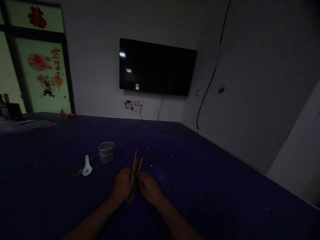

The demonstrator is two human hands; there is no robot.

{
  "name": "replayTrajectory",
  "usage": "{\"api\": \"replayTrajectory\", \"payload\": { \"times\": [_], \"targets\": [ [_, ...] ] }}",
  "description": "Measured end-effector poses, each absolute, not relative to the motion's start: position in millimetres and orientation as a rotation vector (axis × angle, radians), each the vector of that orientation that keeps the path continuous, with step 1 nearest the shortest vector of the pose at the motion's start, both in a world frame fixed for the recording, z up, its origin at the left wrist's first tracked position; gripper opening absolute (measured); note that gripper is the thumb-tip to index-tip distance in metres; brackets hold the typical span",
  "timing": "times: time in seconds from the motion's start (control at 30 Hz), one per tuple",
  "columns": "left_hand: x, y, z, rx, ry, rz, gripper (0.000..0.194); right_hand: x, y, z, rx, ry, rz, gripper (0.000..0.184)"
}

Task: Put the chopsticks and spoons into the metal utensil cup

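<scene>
Back wall [97, 60]: is spanning the upper frame in pale grey, meeting the right wall [250, 116] right of centre.
Television [155, 70]: is hanging at upper centre, its dark screen reflecting 3 bright spots.
Glazed panels [35, 95]: are glowing pale green at upper left, carrying red decorations [37, 17] inside dark frames.
Sockets [137, 103]: are sitting below the television.
Black cable [212, 75]: is trailing down at upper right.
Purple surface [225, 186]: is stretching across the lower half.
Light: is falling dimly.

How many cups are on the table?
1: the grey cup, beyond the left hand and right of the white spoon. The far-left clutter is too dim to rule out another.
</scene>
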State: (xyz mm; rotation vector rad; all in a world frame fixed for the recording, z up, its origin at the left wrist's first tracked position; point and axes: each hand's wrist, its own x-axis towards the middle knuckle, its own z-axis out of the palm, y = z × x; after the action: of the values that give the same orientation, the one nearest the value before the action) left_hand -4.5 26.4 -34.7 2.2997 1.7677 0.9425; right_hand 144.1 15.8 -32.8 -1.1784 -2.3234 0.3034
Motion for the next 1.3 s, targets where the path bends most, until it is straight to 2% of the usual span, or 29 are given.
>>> {"api": "replayTrajectory", "payload": {
  "times": [0.2,0.43,0.6,0.83,1.0,1.17,1.3],
  "targets": [
    [-1,29,-44,2.129,1.517,1.145,0.030,144,20,-42,-1.292,-2.337,0.247,0.050],
    [3,25,-44,2.093,1.447,1.173,0.035,146,18,-41,-1.322,-2.398,0.285,0.060],
    [3,24,-44,2.156,1.471,1.161,0.032,145,18,-39,-1.354,-2.350,0.266,0.059],
    [8,12,-34,2.427,1.705,0.900,0.023,147,19,-35,-1.422,-2.232,0.213,0.060],
    [13,8,-31,2.465,1.757,0.746,0.026,148,20,-37,-1.371,-2.294,0.221,0.057],
    [6,16,-37,2.416,1.608,0.977,0.023,148,20,-39,-1.385,-2.338,0.225,0.054],
    [-4,25,-40,2.335,1.654,1.095,0.029,148,19,-40,-1.382,-2.369,0.232,0.062]
  ]
}}
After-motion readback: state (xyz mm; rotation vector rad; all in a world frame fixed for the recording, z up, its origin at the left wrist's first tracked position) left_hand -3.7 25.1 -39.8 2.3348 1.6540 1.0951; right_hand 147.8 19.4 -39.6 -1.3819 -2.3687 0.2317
